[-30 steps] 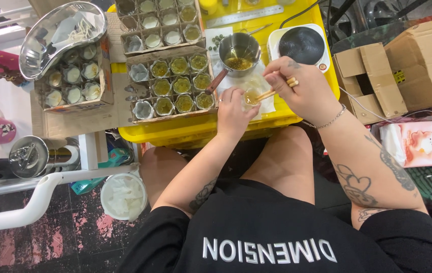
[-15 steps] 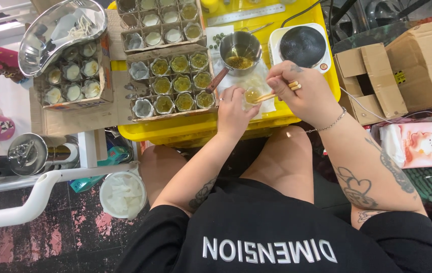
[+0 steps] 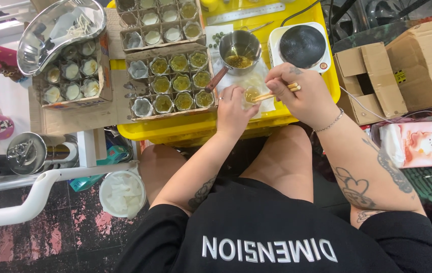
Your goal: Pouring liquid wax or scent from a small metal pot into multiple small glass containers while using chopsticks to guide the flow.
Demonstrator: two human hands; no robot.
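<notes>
My left hand point(image 3: 233, 108) grips a small glass cup point(image 3: 252, 94) of amber liquid on the yellow table point(image 3: 196, 129). My right hand point(image 3: 299, 93) holds wooden sticks point(image 3: 271, 94) whose tips reach over the cup's mouth. Just behind the cup stands a small metal pot point(image 3: 239, 50) with amber liquid and a brown handle. To the left, a cardboard divider tray point(image 3: 171, 78) holds several small cups, most filled yellow-green.
A white electric hot plate point(image 3: 302, 46) sits at the table's right. More cup trays point(image 3: 158, 23) and a metal bowl point(image 3: 59, 30) lie at the left. Cardboard boxes point(image 3: 403, 71) stand right. A white tub point(image 3: 122, 193) and a metal canister point(image 3: 29, 151) sit lower left.
My right hand has shifted slightly left, bringing the sticks over the cup. My left hand stays on the cup.
</notes>
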